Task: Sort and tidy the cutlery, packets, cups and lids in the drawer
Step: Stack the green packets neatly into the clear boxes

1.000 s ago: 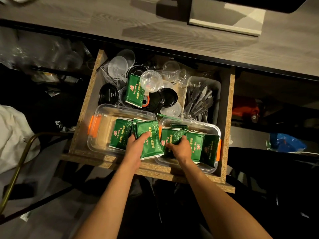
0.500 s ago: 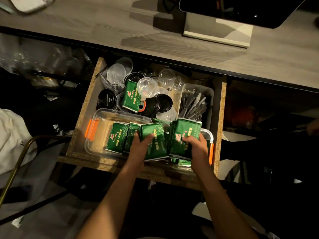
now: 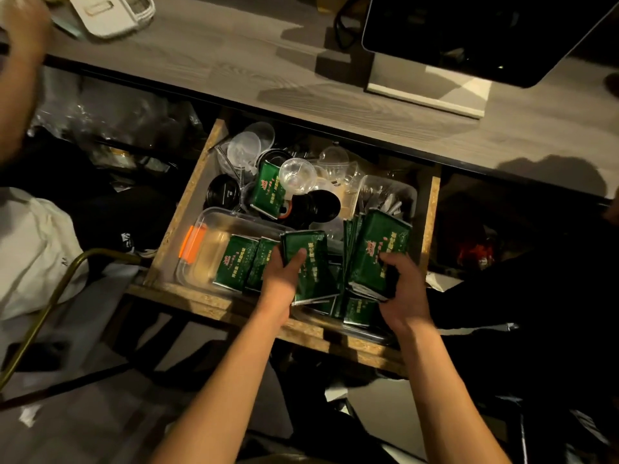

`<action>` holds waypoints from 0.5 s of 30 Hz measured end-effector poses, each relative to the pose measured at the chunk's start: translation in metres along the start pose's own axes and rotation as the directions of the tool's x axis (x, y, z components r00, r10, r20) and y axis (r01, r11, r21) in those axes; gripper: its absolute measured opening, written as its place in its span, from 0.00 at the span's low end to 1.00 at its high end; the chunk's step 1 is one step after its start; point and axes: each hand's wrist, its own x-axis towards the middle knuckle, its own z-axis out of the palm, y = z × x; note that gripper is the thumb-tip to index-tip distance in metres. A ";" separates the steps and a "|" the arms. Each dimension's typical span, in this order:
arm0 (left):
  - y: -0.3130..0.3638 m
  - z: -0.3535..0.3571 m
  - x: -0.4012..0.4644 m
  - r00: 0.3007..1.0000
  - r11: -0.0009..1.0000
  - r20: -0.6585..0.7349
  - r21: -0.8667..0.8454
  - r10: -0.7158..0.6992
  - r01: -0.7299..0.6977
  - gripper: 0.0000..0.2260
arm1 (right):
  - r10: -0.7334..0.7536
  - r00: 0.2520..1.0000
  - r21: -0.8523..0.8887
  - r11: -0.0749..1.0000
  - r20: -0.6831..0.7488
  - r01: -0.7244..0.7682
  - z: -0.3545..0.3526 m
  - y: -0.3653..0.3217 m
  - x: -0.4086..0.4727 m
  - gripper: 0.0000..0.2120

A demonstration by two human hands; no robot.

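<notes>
Clearly the risk sits in the right hand (image 3: 400,293), whose curled fingers clamp a thick stack of green packets (image 3: 376,256) lifted above the right side of the drawer (image 3: 187,209). The packets look slick and the stack is fanned at its upper edge, so I judge a loose squeeze could let the inner ones slide out and scatter among the loose packets (image 3: 355,306) lying below it. The left hand (image 3: 283,279) grips a single green packet (image 3: 308,262) with its thumb across the face, at the right end of the clear tub (image 3: 197,239); tilting that packet carelessly could knock over the two upright packets (image 3: 246,262) already standing in the tub. Behind these, the back of the drawer holds an unsorted jumble: black lids (image 3: 222,195), clear cups (image 3: 296,175), and one stray packet (image 3: 269,189) lying on them. A clear tray (image 3: 410,192) at the right rear seems to hold cutlery, though its contents are partly hidden.
</notes>
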 end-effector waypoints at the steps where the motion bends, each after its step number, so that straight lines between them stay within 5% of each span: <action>1: 0.000 -0.001 -0.003 1.000 1.000 0.004 -0.012 0.004 -0.004 0.34 | 0.036 0.999 -0.038 0.999 -0.010 -0.037 0.005 0.000 -0.002 0.11; 6: 0.008 0.000 -0.012 0.995 0.989 0.000 -0.110 -0.103 0.102 0.39 | 0.028 0.999 -0.217 0.976 0.032 -0.020 0.048 0.005 -0.019 0.31; 9: 0.005 -0.005 -0.005 0.980 0.971 0.074 -0.140 -0.187 0.196 0.39 | 0.027 1.000 -0.254 0.967 0.012 -0.023 0.060 0.012 -0.018 0.29; 12: 0.018 -0.015 -0.014 0.972 0.973 0.182 -0.147 -0.151 0.179 0.24 | 0.052 0.995 -0.244 0.969 0.090 -0.028 0.075 0.017 -0.021 0.11; 15: 0.019 -0.030 -0.010 0.963 0.986 0.257 -0.121 -0.082 0.117 0.20 | 0.026 0.985 -0.299 0.954 0.169 0.026 0.094 0.025 -0.023 0.15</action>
